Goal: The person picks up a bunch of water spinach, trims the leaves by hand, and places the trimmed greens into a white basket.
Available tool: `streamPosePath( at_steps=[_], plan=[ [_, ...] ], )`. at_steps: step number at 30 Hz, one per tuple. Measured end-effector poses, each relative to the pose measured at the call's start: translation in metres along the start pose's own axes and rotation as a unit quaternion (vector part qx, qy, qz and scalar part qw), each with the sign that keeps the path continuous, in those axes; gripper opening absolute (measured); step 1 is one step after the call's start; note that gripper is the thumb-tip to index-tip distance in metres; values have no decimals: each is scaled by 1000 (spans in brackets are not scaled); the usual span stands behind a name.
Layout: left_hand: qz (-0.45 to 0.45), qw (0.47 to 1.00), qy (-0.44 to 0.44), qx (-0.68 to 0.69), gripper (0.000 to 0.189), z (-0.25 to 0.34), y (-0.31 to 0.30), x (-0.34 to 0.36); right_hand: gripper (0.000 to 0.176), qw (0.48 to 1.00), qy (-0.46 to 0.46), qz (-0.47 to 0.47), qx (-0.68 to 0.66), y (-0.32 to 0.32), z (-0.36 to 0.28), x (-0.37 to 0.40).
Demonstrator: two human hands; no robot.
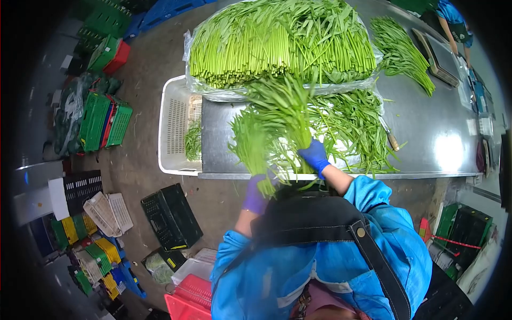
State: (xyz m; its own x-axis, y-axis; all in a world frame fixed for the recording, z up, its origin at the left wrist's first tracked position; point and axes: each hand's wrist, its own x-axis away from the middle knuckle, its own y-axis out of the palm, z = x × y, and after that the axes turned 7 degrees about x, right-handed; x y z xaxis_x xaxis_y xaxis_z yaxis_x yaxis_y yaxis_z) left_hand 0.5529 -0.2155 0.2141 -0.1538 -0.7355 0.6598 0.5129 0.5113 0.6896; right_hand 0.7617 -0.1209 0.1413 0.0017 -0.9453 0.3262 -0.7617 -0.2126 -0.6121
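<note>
My left hand (255, 193), in a purple-blue glove blurred by motion, is closed round the stems of a small bunch of water spinach (248, 141) at the table's front edge. In a blue glove, my right hand (316, 156) grips the stem end of a second bunch (282, 104), its leaves pointing away from me. Loose water spinach (362, 133) lies spread on the table to the right of both bunches. Behind them, a large stack of water spinach (282, 45) with cut stems sits in clear plastic.
A white plastic crate (173, 125) with some greens stands left of the metal table (421, 122). A knife (392, 137) lies right of the loose greens. Further right are another bunch (402, 53) and a scale-like device (437, 58). A co-worker (453, 24) stands far right. Crates (170, 216) sit on the floor.
</note>
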Motion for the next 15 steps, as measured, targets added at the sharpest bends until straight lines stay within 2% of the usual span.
streamPosePath(
  at_steps=[2, 3, 4, 6, 7, 8, 9, 10, 11, 12, 13, 14, 15],
  plan=[
    [31, 999, -9, 27, 42, 8, 7, 8, 49, 999, -7, -9, -36, -4, 38, -16],
    [61, 997, -21, 52, 43, 11, 9, 11, 46, 994, -12, -40, -104, -19, 25, -9],
    [61, 997, -20, 53, 43, 13, 0, 7, 46, 994, -12, -41, -104, -33, 11, -1],
    [13, 999, -35, -11, 45, 14, -16, -5, 43, 986, -11, -53, -159, -53, -15, 13],
    [11, 999, -35, -11, 45, 11, -17, -6, 40, 995, -34, -21, -92, -53, -11, 12],
    [8, 998, 3, -64, 45, 10, -4, -1, 40, 995, -35, -19, -92, -61, -25, 22],
    [4, 992, 41, -117, 45, 12, 8, 4, 38, 996, -59, 31, -67, -72, -51, 38],
    [0, 992, 41, -119, 45, 17, 22, 8, 37, 992, -84, 83, -41, -77, -68, 46],
    [-45, 982, 73, -168, 44, 19, 34, 15, 37, 982, -139, 80, -95, -73, -68, 48],
    [-89, 967, 103, -213, 42, 18, 39, 19, 37, 983, -136, 80, -94, -67, -66, 49],
    [-89, 968, 102, -213, 42, 15, 41, 14, 36, 976, -64, -44, -206, -59, -64, 47],
    [-68, 974, 57, -210, 39, 12, 43, 4, 36, 935, 8, -167, -312, -51, -64, 47],
    [-48, 977, 12, -209, 37, 8, 42, -4, 36, 920, 19, -222, -324, -46, -67, 47]
  ],
)
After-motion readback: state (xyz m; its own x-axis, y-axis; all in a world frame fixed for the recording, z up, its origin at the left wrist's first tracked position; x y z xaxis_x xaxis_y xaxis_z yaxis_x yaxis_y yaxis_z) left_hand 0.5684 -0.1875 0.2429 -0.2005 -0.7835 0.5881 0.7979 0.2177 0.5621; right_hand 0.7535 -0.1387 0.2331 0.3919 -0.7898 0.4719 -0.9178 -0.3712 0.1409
